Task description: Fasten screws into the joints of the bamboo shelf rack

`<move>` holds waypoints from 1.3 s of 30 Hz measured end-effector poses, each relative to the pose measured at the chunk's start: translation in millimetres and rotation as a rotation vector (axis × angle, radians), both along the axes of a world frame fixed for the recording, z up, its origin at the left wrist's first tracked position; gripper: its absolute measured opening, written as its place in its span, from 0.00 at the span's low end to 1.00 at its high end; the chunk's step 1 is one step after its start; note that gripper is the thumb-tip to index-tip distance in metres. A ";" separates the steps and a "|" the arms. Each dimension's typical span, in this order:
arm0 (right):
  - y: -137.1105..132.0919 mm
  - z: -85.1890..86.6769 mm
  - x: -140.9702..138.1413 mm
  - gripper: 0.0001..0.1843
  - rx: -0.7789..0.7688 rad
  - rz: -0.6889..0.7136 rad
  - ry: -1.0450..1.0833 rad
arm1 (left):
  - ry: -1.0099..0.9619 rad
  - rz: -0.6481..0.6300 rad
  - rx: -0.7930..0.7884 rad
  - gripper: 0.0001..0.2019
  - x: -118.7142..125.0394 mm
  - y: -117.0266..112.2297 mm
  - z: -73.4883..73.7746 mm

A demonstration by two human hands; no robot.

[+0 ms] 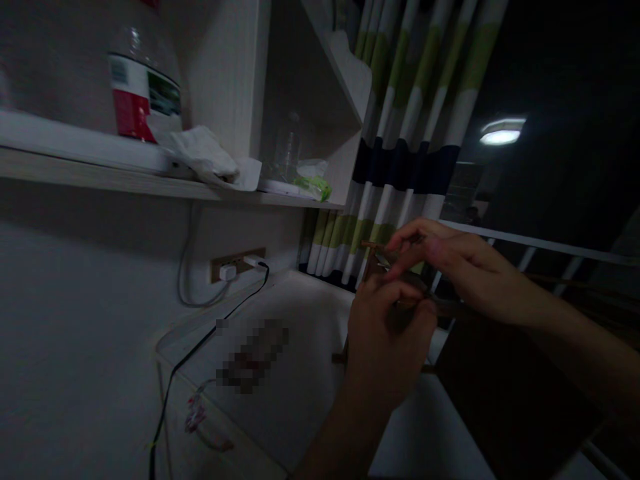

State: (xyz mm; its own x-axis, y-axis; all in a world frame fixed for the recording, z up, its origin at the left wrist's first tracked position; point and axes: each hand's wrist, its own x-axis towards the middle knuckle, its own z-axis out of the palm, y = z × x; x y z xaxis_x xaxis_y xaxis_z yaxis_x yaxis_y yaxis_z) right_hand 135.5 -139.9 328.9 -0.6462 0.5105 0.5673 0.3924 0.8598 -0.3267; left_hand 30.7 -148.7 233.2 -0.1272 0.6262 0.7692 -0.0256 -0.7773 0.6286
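In dim light my left hand (385, 337) is raised in front of me, fingers curled around a small brown wooden piece (373, 263) that sticks up past its knuckles. My right hand (445, 263) reaches in from the right and pinches a small thin metal thing (384, 260) against the top of that wooden piece. What the metal thing is I cannot make out. Both hands touch each other above a white desk surface (310, 313).
A striped green, white and navy curtain (400, 153) hangs behind the hands. A shelf (125, 177) on the left carries a large water bottle (145, 87), crumpled tissue (205, 157) and a small bottle. A wall socket (235, 265) feeds a black cable (200, 343) over the desk. A dark board (505, 393) lies lower right.
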 end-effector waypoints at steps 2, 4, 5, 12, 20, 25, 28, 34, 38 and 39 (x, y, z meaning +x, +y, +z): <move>4.1 -0.7 4.6 0.22 0.010 -0.052 0.012 | 0.006 0.002 0.000 0.05 -0.4 -0.7 0.4; 5.9 -1.7 11.3 0.21 0.024 -0.088 0.023 | 0.008 -0.001 -0.002 0.04 -0.4 -0.2 0.6; 5.7 -2.2 15.5 0.21 0.033 -0.104 0.025 | 0.008 0.000 0.001 0.04 -0.3 0.3 0.7; -11.5 -3.3 45.8 0.22 0.084 -0.205 0.023 | 0.006 -0.001 -0.002 0.04 0.1 1.9 -0.2; -30.1 -1.7 50.1 0.18 0.291 -0.224 -0.078 | 0.005 0.001 0.011 0.03 0.4 2.1 -0.8; -34.5 2.3 39.6 0.18 0.457 -0.171 -0.124 | 0.023 0.025 0.027 0.03 0.5 4.1 -1.7; -37.2 4.5 34.0 0.18 0.493 -0.119 -0.130 | 0.028 0.028 0.011 0.03 0.5 3.1 -1.1; -36.9 6.9 23.4 0.22 0.445 -0.013 -0.136 | 0.038 0.016 0.010 0.03 -1.0 1.3 0.9; -30.6 7.1 15.9 0.22 0.358 0.037 -0.155 | 0.044 0.020 0.038 0.01 -2.1 2.3 -0.8; -29.1 7.0 14.4 0.22 0.333 0.045 -0.161 | 0.046 0.019 0.040 0.01 -2.1 2.5 -1.3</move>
State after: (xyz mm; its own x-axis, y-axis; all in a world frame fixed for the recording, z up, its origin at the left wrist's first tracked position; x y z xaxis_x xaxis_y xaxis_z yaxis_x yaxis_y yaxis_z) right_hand 149.9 -169.0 335.9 -0.7584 0.2837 0.5868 0.3750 0.9263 0.0369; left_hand 28.6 -146.2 231.9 -0.1028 0.5925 0.7990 0.0178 -0.8020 0.5971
